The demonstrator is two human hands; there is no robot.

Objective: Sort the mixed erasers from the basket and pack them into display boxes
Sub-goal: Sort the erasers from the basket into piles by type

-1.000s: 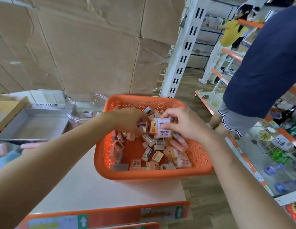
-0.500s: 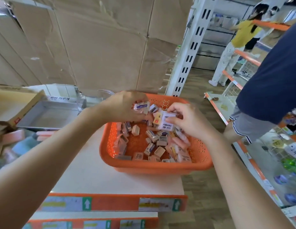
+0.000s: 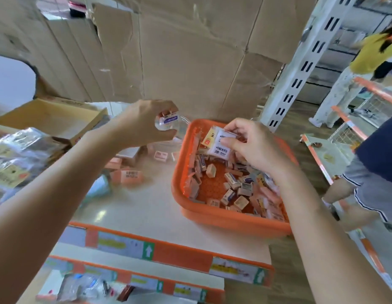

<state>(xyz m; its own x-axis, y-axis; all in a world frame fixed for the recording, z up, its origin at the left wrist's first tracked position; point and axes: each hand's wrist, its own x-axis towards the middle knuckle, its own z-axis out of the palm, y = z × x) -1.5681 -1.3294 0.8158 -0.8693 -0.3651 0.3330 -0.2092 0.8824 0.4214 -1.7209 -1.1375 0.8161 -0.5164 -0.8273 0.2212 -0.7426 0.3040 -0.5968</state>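
An orange plastic basket (image 3: 223, 222) stands on the white shelf top, holding several small wrapped erasers (image 3: 232, 185). My left hand (image 3: 144, 123) is lifted left of the basket and grips a small white eraser with a blue label (image 3: 168, 119). My right hand (image 3: 254, 145) hovers over the basket's far side and pinches a few flat white and yellow erasers (image 3: 221, 143). An open cardboard display box (image 3: 48, 119) lies at the far left.
Pink erasers (image 3: 129, 175) lie loose on the shelf top (image 3: 133, 207) beside a clear round container (image 3: 168, 148). Wrapped packs (image 3: 17, 156) sit at the left edge. Cardboard sheets back the shelf. A person in a dark shirt (image 3: 379, 150) stands close on the right.
My left hand has lifted out of the basket and moved left with a small eraser. My right hand stays over the basket with its erasers. The view has swung left.
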